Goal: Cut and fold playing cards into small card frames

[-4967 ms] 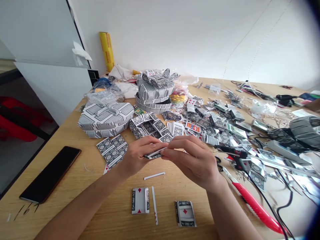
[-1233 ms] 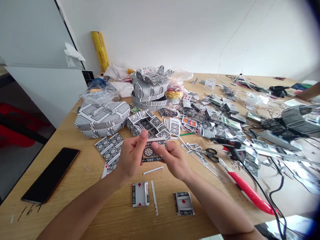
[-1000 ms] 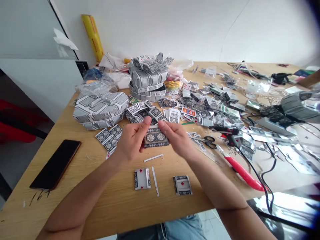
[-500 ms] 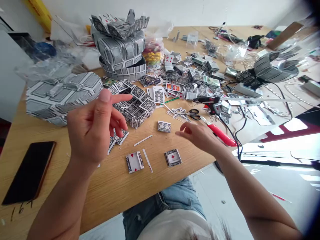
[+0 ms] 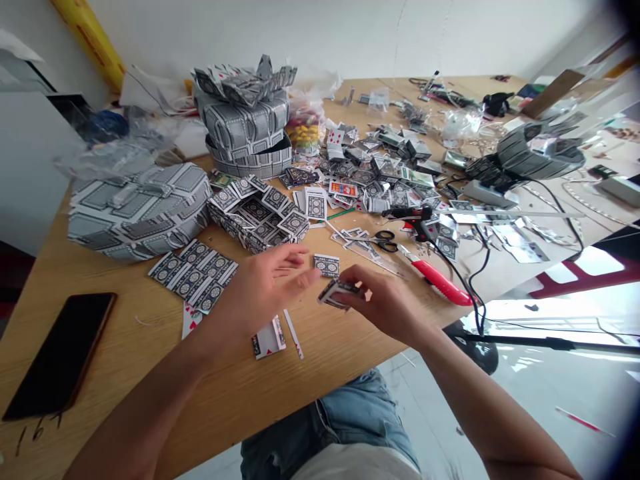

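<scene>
My right hand (image 5: pixel 377 297) pinches a small folded playing card (image 5: pixel 336 293) between thumb and fingers, just above the table. My left hand (image 5: pixel 273 283) hovers left of it, fingers spread and nothing in them. Between and beyond the hands lies another folded card piece (image 5: pixel 327 265) with its dark patterned back up. A folded card with its white inside up (image 5: pixel 270 339) is partly covered by my left hand, and a thin card strip (image 5: pixel 293 333) lies to its right. Left of my wrist is a flat panel of joined cards (image 5: pixel 195 273).
Behind my hands stands an open card-built box (image 5: pixel 260 213), with a larger card-covered lid (image 5: pixel 140 207) at left. Scissors (image 5: pixel 383 241), a glue gun (image 5: pixel 413 217) and a red-handled cutter (image 5: pixel 440 283) lie right. A phone (image 5: pixel 60 353) lies left; loose cards (image 5: pixel 395 153) heap at back.
My right hand has picked the folded card at the right off the table. My left hand has come down and moved right toward it, uncovering the card panel.
</scene>
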### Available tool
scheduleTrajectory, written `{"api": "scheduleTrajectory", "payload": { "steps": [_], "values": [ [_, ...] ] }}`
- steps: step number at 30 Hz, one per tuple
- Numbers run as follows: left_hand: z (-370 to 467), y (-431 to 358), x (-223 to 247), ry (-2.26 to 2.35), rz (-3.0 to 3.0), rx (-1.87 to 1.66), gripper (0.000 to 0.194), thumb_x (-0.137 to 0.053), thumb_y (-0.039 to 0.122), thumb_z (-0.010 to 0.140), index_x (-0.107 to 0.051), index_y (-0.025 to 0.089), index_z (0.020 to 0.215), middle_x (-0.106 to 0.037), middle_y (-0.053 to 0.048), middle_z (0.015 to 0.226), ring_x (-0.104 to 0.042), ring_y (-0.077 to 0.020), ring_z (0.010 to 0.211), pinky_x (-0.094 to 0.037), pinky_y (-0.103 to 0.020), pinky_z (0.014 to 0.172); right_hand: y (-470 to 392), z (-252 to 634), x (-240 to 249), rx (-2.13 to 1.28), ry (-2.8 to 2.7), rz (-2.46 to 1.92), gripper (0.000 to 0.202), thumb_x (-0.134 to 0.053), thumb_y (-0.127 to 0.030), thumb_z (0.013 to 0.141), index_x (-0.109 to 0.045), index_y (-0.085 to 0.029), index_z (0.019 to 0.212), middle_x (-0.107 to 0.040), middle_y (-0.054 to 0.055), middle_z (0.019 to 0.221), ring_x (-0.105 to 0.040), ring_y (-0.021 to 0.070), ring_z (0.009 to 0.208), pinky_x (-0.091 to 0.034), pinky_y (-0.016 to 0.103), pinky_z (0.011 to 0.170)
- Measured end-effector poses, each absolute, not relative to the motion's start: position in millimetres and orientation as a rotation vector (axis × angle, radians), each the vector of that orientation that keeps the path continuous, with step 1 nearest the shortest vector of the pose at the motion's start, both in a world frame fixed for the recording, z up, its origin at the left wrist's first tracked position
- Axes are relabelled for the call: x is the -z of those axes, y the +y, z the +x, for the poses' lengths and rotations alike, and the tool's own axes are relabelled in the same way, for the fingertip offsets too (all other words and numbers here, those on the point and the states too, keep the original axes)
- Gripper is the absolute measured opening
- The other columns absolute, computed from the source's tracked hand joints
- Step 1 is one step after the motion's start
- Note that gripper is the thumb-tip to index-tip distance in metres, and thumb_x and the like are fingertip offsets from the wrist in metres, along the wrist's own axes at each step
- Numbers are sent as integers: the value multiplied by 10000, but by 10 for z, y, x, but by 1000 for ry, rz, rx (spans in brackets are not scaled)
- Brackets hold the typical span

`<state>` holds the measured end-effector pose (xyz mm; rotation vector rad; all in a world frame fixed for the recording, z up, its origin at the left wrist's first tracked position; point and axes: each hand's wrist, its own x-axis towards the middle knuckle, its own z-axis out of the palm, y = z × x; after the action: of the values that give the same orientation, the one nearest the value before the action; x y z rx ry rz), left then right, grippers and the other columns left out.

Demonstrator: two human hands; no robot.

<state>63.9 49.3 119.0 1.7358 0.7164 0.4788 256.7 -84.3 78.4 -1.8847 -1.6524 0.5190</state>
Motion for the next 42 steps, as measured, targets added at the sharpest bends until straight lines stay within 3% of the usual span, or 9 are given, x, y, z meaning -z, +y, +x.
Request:
{"api": "scheduleTrajectory", "payload": {
  "steps": [3, 10, 14, 19, 24, 28, 34, 37, 42],
  "values": [
    [679, 444, -1168, 623, 1611, -467, 445, -793, 390, 747, -641, 240, 1138, -712, -56, 1133, -664, -201, 1069, -531, -308, 935, -647, 2489, -1108, -287, -1630, -1739, 162, -653, -349, 893, -645, -189, 916, -653, -7, 761, -543, 98, 623, -406, 228, 591],
    [550, 532, -1420, 632, 1267, -722, 221, -679, 405, 860, -689, 192, 919, -722, -12, 817, -705, -145, 726, -599, -243, 677, -149, 2333, -1606, -133, -1806, -1444, 316, -556, -330, 958, -665, -160, 1202, -685, 48, 884, -612, 124, 741, -449, 246, 668],
    [501, 619, -1481, 510, 1018, -730, 165, -686, 337, 860, -655, 178, 828, -688, 14, 767, -686, -137, 703, -620, -285, 673, 10, 2262, -1659, -272, -1791, -1351, 315, -471, -295, 996, -664, -187, 1221, -675, 51, 923, -610, 113, 751, -453, 232, 651],
    [554, 662, -1451, 322, 729, -474, 310, -577, 408, 920, -605, 168, 1115, -718, -89, 1043, -711, -264, 961, -578, -465, 883, 107, 2179, -1586, -408, -1629, -1332, 289, -451, -317, 998, -711, -191, 1003, -634, 41, 868, -577, 114, 746, -450, 233, 635],
    [572, 684, -1405, 362, 817, -516, 222, -554, 321, 947, -566, 188, 1125, -726, -89, 991, -739, -254, 867, -586, -282, 669, 188, 2245, -1559, -784, -1439, -1335, 410, -469, -462, 962, -597, -173, 700, -503, -7, 653, -469, 91, 567, -391, 211, 477],
    [566, 730, -1364, 433, 879, -531, 155, -527, 252, 942, -544, 187, 1082, -736, -102, 943, -741, -227, 813, -554, -232, 606, 249, 2329, -1550, -1066, -1410, -1252, 363, -548, -491, 905, -610, -166, 754, -488, -30, 619, -452, 74, 512, -392, 186, 423],
    [551, 784, -1389, 416, 860, -497, 172, -527, 225, 886, -535, 199, 1056, -717, -77, 929, -721, -233, 836, -600, -340, 680, 337, 2393, -1453, -1287, -1305, -1117, 340, -569, -480, 900, -687, -161, 908, -565, -11, 677, -488, 69, 521, -415, 185, 437],
    [566, 782, -1392, 532, 988, -568, 190, -554, 320, 914, -542, 202, 1063, -695, -64, 945, -690, -217, 861, -609, -358, 693, 368, 2382, -1402, -1151, -1335, -1193, 355, -540, -481, 903, -698, -164, 924, -553, -11, 677, -485, 78, 504, -417, 207, 432],
    [664, 747, -1302, 652, 1098, -748, 439, -734, 363, 812, -506, 224, 1161, -648, -69, 1111, -661, -193, 871, -593, -307, 667, 342, 2259, -1333, -302, -1547, -1461, 228, -504, -295, 923, -700, -187, 880, -615, 39, 797, -528, 107, 621, -408, 230, 525]
  ]
}}
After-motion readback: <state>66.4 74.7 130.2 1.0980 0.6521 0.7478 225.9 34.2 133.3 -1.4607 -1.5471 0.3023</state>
